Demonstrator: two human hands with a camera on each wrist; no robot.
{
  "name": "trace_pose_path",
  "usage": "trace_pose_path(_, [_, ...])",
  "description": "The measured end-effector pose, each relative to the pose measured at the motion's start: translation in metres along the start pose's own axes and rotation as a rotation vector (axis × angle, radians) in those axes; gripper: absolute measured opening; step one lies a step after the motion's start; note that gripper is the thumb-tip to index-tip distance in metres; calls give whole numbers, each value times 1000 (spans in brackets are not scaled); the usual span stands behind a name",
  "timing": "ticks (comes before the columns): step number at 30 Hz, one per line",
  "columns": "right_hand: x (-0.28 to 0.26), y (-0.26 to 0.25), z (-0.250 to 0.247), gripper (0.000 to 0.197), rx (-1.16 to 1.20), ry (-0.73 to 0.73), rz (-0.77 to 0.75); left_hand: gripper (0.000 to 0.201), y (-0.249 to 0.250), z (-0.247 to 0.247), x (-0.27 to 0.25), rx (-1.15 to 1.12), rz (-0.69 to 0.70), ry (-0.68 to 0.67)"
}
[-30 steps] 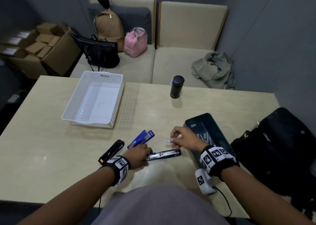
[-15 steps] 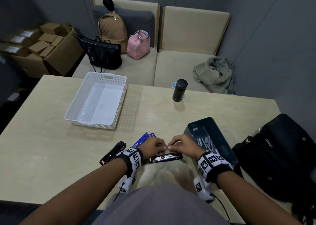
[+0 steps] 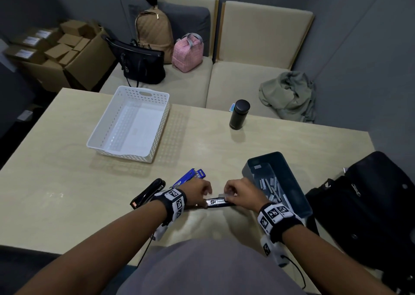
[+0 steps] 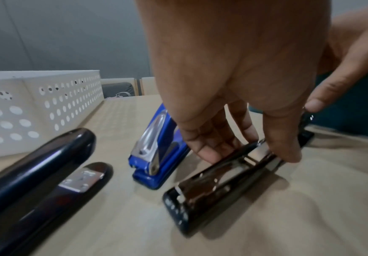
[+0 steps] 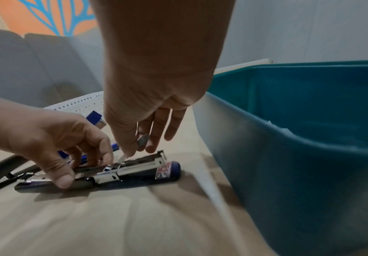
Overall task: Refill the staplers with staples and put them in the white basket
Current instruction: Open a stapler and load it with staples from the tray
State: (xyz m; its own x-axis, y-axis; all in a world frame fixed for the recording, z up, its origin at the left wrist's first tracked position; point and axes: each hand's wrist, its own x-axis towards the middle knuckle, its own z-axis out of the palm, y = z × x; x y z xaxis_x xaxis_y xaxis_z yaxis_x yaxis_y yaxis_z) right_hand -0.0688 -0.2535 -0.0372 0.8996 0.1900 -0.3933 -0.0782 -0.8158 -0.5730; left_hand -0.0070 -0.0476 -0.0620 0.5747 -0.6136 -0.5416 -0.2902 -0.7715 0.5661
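Note:
A dark stapler [image 3: 216, 202] lies opened flat at the table's near edge. My left hand [image 3: 206, 193] pinches its metal magazine [image 4: 253, 155] between thumb and fingers. My right hand [image 3: 228, 195] pinches a short strip of staples [image 5: 143, 139] just above the open magazine channel [image 5: 139, 160]; the strip's end touches or nearly touches the channel. A blue stapler [image 3: 190, 177] and a black stapler [image 3: 148, 192] lie just left of my hands. The white basket [image 3: 165, 115] stands empty at the far left.
A teal bin [image 3: 292, 182] with several staple strips sits right beside my right hand. A black bottle [image 3: 239, 114] stands at the far edge, and a black bag [image 3: 370, 205] lies at the right. Bags and a cloth lie on the sofa behind the table.
My right hand has come down with the staple strip from beside the stapler to its magazine. My left hand has slid from the stapler's left end to its middle.

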Motion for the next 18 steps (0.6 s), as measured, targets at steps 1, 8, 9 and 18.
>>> trace_pose_path(1, [-1, 2, 3, 5, -64, -9, -21, 44, -3, 3, -3, 71, -10, -25])
trace_pose_path(8, [-6, 3, 8, 15, -246, -49, -55, 43, -8, 9, -8, 200, -5, -57])
trace_pose_path(9, [-6, 3, 9, 15, -263, -51, -58, 42, -8, 9, -8, 207, -1, -59])
trace_pose_path(18, [-8, -1, 10, 16, -259, -60, -82, 39, -6, 7, -6, 247, 7, -80])
